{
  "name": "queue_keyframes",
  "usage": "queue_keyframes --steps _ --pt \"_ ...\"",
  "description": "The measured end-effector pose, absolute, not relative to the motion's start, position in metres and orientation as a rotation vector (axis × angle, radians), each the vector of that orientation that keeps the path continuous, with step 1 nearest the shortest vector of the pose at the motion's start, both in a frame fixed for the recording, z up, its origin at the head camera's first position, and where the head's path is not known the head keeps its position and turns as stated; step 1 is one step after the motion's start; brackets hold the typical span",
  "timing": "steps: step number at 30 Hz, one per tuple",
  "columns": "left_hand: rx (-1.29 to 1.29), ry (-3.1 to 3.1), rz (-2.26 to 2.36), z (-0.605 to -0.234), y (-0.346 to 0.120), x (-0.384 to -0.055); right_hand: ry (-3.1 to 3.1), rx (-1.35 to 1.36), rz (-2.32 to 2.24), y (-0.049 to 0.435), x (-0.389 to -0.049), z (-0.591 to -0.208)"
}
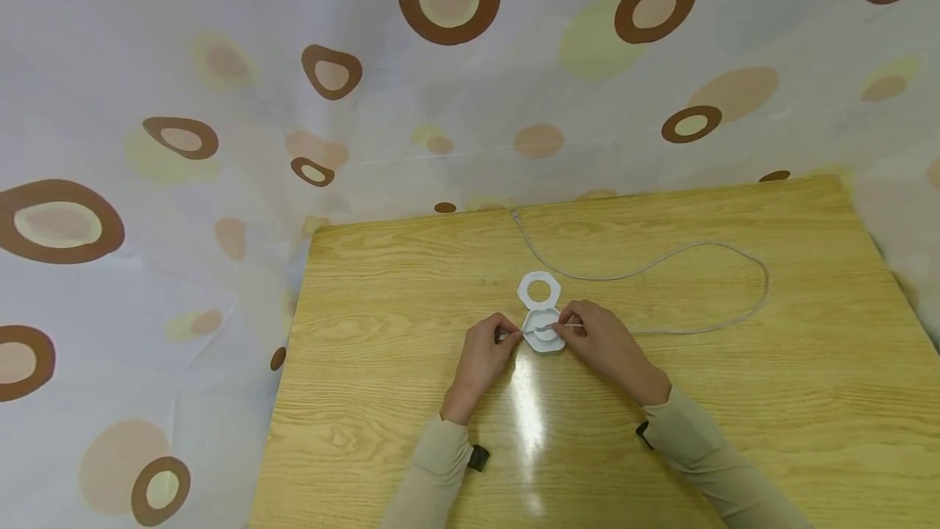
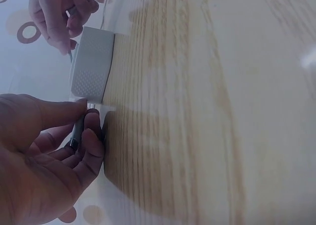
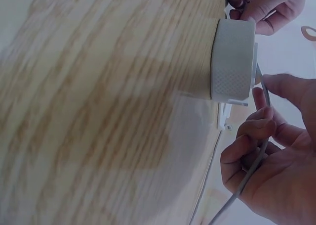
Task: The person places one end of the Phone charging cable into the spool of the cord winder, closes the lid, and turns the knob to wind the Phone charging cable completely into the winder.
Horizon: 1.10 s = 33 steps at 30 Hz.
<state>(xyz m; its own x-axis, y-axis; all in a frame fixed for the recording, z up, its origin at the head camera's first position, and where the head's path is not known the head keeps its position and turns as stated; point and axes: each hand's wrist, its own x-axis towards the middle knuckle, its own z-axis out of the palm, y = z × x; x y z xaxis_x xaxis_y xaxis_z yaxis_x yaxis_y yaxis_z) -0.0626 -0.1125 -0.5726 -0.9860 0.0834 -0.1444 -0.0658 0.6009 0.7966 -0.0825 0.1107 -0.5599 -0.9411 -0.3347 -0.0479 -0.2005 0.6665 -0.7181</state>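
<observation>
A white hexagonal case (image 1: 545,346) sits on the table, its ring-shaped lid (image 1: 525,291) flipped back away from me. A thin light grey cable (image 1: 705,244) runs across the case's inside. At the case's left edge, my left hand (image 1: 481,353) pinches the cable close to its plug (image 2: 77,130), which shows between the fingers in the left wrist view. My right hand (image 1: 605,343) pinches the cable (image 3: 257,158) over the right side of the case. In the right wrist view the fingers partly hide it at the case's rim.
The cable loops over the right of the wooden table (image 1: 382,292), and its other connector (image 1: 515,214) lies by the back edge. A patterned sheet (image 1: 514,88) with brown rings rises behind and beside the table. Dark straps (image 1: 478,457) show at both sleeves.
</observation>
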Motion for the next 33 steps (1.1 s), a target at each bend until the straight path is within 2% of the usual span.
queue_keyframes --steps 15,22,33 --pt "0.051 2.639 1.320 -0.570 -0.114 -0.062 2.653 -0.302 -1.236 0.108 -0.078 -0.563" --pt "0.064 2.644 1.321 -0.572 -0.113 -0.064 2.462 -0.182 -1.249 0.114 -0.087 -0.558" --pt "0.049 2.637 1.301 -0.569 -0.112 -0.063 2.283 -0.207 -1.271 0.118 -0.100 -0.551"
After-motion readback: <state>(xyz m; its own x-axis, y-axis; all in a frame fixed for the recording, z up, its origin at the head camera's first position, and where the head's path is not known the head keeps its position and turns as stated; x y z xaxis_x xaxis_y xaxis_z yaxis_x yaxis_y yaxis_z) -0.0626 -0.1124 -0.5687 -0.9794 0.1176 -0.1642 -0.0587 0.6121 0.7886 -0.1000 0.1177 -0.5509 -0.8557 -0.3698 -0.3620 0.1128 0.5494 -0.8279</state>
